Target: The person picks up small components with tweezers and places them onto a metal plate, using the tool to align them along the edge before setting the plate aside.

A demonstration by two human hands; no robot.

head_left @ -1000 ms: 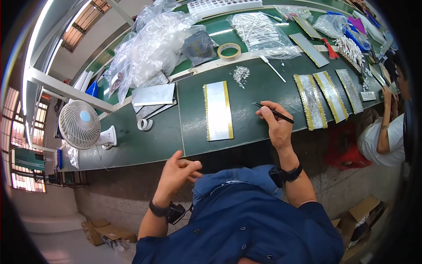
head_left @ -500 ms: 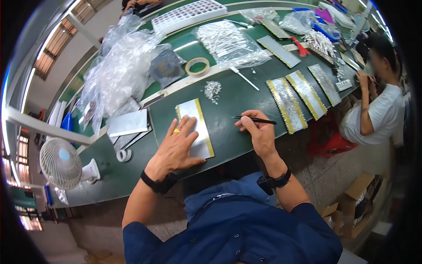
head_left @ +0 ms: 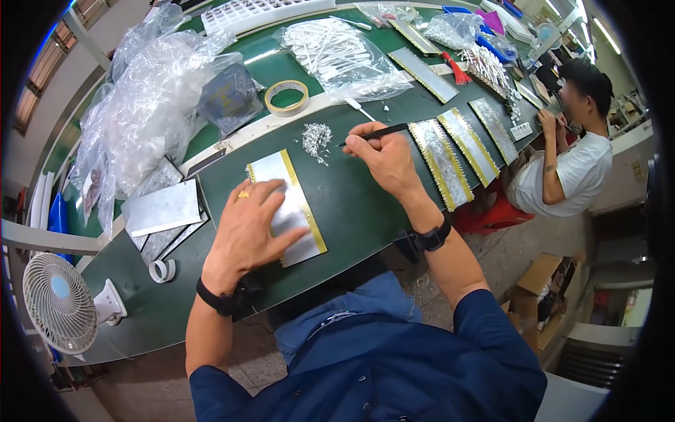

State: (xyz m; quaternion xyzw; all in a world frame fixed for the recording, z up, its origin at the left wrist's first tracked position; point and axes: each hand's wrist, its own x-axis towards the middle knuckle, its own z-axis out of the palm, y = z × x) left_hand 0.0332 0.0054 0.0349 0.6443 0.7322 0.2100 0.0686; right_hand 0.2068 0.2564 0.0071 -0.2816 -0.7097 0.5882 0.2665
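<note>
The person's left hand (head_left: pixel 242 228) is spread over a flat rectangular silver metal plate with a yellow strip along its right long edge (head_left: pixel 292 205), fingers splayed and gripping nothing; whether it presses down cannot be told. The plate lies on the dark green tabletop (head_left: pixel 358 221), in front of the person. The right hand (head_left: pixel 387 158) pinches a slender black tweezer-like tool (head_left: pixel 387 131) between thumb and fingers, its tip pointing left, near a small loose heap of glittering whitish bits (head_left: pixel 317 138). Right of that hand lies a silver plate with yellow toothed long edges (head_left: pixel 441 165). Beyond the heap sits a roll of yellowish tape (head_left: pixel 287 111).
</note>
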